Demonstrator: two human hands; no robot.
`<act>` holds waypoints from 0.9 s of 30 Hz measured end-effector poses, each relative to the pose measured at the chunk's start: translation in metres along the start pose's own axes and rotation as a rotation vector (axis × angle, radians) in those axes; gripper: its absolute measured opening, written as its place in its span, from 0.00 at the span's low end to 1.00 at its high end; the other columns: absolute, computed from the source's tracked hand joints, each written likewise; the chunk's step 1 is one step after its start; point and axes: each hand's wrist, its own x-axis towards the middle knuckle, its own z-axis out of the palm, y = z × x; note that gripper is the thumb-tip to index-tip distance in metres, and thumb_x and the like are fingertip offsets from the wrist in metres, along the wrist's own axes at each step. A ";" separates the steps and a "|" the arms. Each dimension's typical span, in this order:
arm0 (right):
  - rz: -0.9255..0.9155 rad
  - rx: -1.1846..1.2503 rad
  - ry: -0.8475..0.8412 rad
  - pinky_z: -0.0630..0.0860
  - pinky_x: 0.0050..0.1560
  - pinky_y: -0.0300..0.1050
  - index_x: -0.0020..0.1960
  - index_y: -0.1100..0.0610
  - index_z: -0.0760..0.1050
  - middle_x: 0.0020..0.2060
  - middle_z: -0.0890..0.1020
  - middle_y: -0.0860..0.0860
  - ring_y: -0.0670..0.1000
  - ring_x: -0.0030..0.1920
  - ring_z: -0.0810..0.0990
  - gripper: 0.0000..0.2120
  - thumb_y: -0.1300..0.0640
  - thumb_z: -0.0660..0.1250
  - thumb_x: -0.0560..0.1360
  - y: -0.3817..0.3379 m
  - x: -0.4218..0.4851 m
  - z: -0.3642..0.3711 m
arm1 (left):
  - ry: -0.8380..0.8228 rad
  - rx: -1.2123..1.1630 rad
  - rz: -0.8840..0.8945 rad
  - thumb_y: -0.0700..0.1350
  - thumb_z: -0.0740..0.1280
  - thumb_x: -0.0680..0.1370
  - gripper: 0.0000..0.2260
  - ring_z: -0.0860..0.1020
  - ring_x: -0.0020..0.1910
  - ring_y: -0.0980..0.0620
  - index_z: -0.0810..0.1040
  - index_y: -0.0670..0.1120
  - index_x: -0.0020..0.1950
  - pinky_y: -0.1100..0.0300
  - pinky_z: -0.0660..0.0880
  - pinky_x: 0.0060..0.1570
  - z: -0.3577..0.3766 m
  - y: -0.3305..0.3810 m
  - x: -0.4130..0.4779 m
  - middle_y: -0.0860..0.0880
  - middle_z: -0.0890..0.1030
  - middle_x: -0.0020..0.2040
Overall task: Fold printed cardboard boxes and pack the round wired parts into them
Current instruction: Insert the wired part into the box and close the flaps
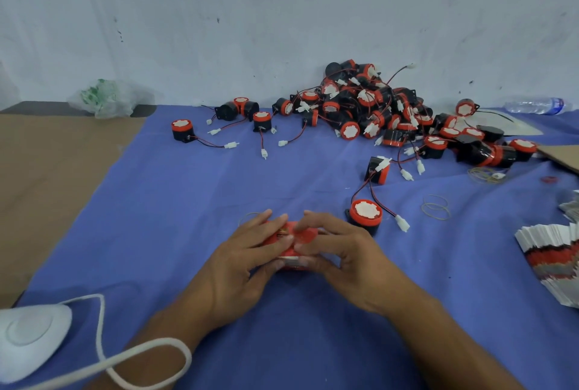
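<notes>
A small red printed cardboard box [289, 234] sits low over the blue cloth, held between both hands. My left hand [247, 259] grips its left side, fingers over the top and thumb below. My right hand [341, 251] grips its right side, fingertips pressing on the top flap. Most of the box is hidden under the fingers. One round black-and-red wired part [366, 215] stands just right of my right hand. A big pile of the same parts [376, 110] lies against the wall at the back.
A stack of flat printed box blanks [554, 251] lies at the right edge. Rubber bands [436, 207] are scattered on the blue cloth [175, 201]. A white device with a cord [28, 339] sits front left. A plastic bottle [537, 105] and a crumpled bag [105, 98] lie by the wall.
</notes>
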 end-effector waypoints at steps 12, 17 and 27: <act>0.111 -0.076 -0.086 0.67 0.72 0.43 0.59 0.53 0.82 0.69 0.73 0.42 0.42 0.74 0.67 0.12 0.58 0.74 0.75 0.013 -0.007 0.003 | -0.027 0.056 -0.035 0.45 0.67 0.78 0.15 0.67 0.73 0.47 0.81 0.44 0.64 0.56 0.62 0.72 0.006 0.000 0.004 0.48 0.75 0.69; 0.272 0.169 -0.003 0.78 0.60 0.46 0.63 0.47 0.78 0.65 0.76 0.39 0.47 0.63 0.78 0.21 0.54 0.77 0.72 0.008 -0.009 0.001 | 0.120 -0.204 -0.237 0.47 0.68 0.76 0.14 0.73 0.65 0.64 0.79 0.51 0.62 0.61 0.71 0.65 0.000 0.006 0.005 0.57 0.79 0.62; 0.444 0.335 -0.060 0.81 0.53 0.45 0.60 0.44 0.75 0.53 0.84 0.46 0.48 0.54 0.84 0.21 0.47 0.78 0.71 -0.003 0.000 0.001 | -0.003 -0.443 -0.389 0.59 0.72 0.68 0.20 0.81 0.50 0.55 0.75 0.58 0.57 0.65 0.77 0.48 -0.006 0.012 0.006 0.56 0.81 0.51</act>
